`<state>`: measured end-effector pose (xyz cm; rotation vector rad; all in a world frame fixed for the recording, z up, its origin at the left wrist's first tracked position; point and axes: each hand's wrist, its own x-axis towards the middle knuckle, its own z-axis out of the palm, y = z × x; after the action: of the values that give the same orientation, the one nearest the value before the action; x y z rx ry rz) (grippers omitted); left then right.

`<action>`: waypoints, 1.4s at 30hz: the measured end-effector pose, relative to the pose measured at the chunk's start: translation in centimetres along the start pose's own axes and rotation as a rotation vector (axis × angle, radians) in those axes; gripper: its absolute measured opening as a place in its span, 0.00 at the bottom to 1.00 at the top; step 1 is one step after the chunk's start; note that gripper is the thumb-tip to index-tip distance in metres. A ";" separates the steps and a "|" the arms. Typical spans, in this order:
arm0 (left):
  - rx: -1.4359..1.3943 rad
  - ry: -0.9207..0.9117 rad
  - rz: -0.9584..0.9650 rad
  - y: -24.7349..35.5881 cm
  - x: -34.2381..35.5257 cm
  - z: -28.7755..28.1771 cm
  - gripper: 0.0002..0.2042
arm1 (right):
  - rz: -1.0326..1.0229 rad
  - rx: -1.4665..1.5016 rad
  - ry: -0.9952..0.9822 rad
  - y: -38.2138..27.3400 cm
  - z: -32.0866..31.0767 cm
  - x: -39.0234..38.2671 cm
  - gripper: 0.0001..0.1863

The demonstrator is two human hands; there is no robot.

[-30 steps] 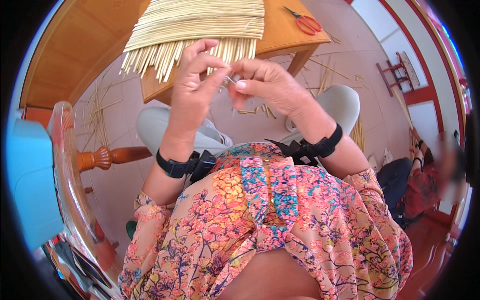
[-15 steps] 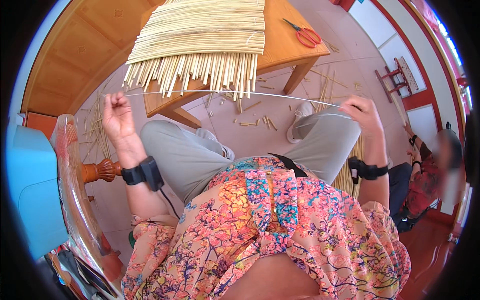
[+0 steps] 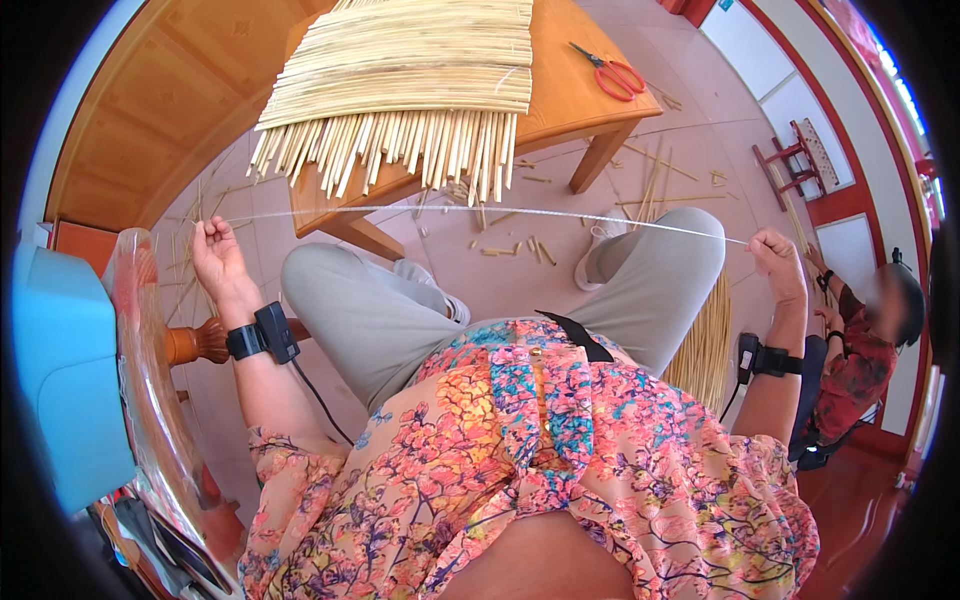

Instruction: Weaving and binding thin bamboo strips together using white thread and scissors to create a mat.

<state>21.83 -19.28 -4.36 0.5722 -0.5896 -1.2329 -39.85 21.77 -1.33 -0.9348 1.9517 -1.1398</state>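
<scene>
A thin white string (image 3: 470, 208) runs nearly taut across my lap, above my knees. Its left end is pinched in the closed fingers of my left hand (image 3: 222, 262). At the other side my right hand (image 3: 778, 265) grips it, fingers closed, out beyond my right knee. Past the string, a mat of pale straw-coloured stalks (image 3: 400, 65) lies on a wooden table (image 3: 565, 60), the loose stalk ends overhanging its near edge. Neither hand touches the mat.
Red-handled scissors (image 3: 618, 80) lie on the table's right side. Cut stalk pieces (image 3: 540, 250) litter the floor. A bundle of long stalks (image 3: 703, 345) is beside my right leg. Another person (image 3: 855, 365) is at the far right, near a small red stool (image 3: 795, 165). A blue box (image 3: 75, 370) stands left.
My hands have moved farther apart and a little toward me, the right one farthest outward. The string between them now spans wider. The person at the right has shifted slightly.
</scene>
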 end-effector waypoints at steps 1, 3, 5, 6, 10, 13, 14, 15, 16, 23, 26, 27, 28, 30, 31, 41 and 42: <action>0.015 0.012 -0.006 -0.1 -0.2 0.0 0.06 | 0.000 0.002 0.014 0.4 -0.1 0.0 0.06; 0.030 0.022 -0.009 -0.3 -0.3 0.0 0.06 | 0.003 -0.030 -0.003 1.5 -0.3 -0.1 0.06; 0.038 0.036 -0.015 -0.6 -0.1 -0.3 0.06 | 0.003 -0.060 -0.022 2.1 -0.5 -0.1 0.06; 0.040 0.034 -0.011 -0.5 0.1 -0.7 0.06 | -0.006 -0.072 -0.019 2.3 -0.4 -0.1 0.06; 0.051 0.020 -0.039 -0.7 0.7 -2.1 0.05 | 0.006 -0.107 0.107 2.5 -0.6 0.1 0.05; 0.068 0.042 -0.068 -0.9 0.5 -2.3 0.05 | -0.025 -0.061 0.285 2.6 -0.8 0.9 0.04; 0.082 0.061 -0.081 -0.9 0.4 -2.3 0.05 | -0.028 -0.058 0.282 2.5 -0.7 1.3 0.04; 0.082 0.060 -0.081 -1.1 0.0 -1.6 0.05 | -0.025 -0.028 0.370 2.1 -0.3 1.6 0.05; 0.127 0.040 -0.099 -1.3 -0.3 -1.0 0.05 | -0.022 0.004 0.456 1.7 -0.2 2.0 0.07; 0.418 -0.461 -0.262 -1.6 -6.9 10.4 0.03 | -0.060 -0.839 0.583 -1.0 -1.6 6.9 0.07; 0.565 -0.726 -0.384 -3.1 -11.3 15.3 0.03 | -0.193 -0.977 0.412 -3.6 1.0 7.9 0.14; 0.668 -0.788 -0.417 -3.7 -12.8 16.6 0.03 | -0.245 -1.069 0.355 -4.7 2.8 8.1 0.17; 0.723 -0.871 -0.405 -4.3 -13.9 17.5 0.01 | -0.364 -1.031 0.393 -6.0 5.4 7.5 0.19; 0.800 -1.048 -0.237 -5.7 -16.0 19.0 0.02 | -0.606 -0.698 0.254 -10.0 10.4 7.2 0.19; 0.807 -1.157 -0.094 -6.7 -16.8 19.6 0.03 | -0.691 -0.412 0.090 -12.0 12.7 6.9 0.18; 0.420 -0.920 -0.242 -9.3 -18.1 23.1 0.03 | -0.300 0.691 -0.470 -16.9 24.2 6.0 0.08; 0.429 -0.913 -0.240 -9.7 -17.8 22.9 0.03 | -0.346 0.542 -0.405 -17.0 24.1 6.5 0.07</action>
<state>-4.61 -6.19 3.64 0.4125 -1.6161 -1.5921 -19.15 0.32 3.49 -1.1119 1.1013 -1.4399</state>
